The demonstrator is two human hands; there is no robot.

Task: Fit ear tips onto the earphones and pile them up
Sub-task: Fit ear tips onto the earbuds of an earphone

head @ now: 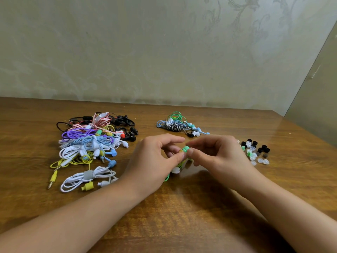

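Observation:
At the middle of the wooden table [182,207] my left hand [153,161] grips a green earphone bundle [179,166], its cord and a white bud showing below my palm. My right hand [215,154] pinches a green ear tip [186,148] against the bud held up between both thumbs. A big heap of coloured earphones [91,143] lies at the left. A smaller pile of earphones [177,124] sits behind my hands. Several loose ear tips [255,151], black, white and green, are scattered at the right.
A white coiled earphone [87,178] and a yellow plug [52,177] lie nearest the front left. The patterned wall [164,52] stands right behind the table's far edge. The table's right edge [310,136] runs diagonally past the ear tips.

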